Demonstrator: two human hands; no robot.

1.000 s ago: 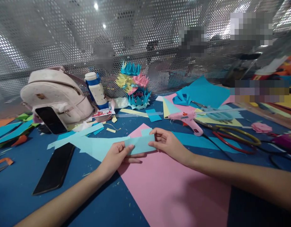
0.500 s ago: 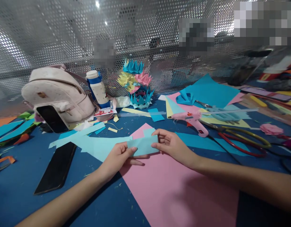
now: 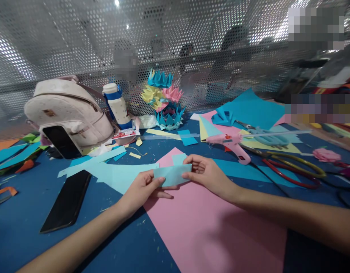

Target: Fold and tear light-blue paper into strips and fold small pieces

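Now, I see a light blue paper strip held just above the big pink sheet mid-table | left hand pinches its left end | right hand pinches its right end | pink glue gun beyond, black phone toward the left edge.

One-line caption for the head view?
Both hands, left and right, pinch a light-blue paper strip over pink paper.

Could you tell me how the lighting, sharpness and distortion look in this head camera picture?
Head view: bright glare on the perforated metal screen; both hands' shadows fall on the pink sheet; edges bow from wide-angle distortion; the light blue paper strip is sharp; pixelated patches behind.
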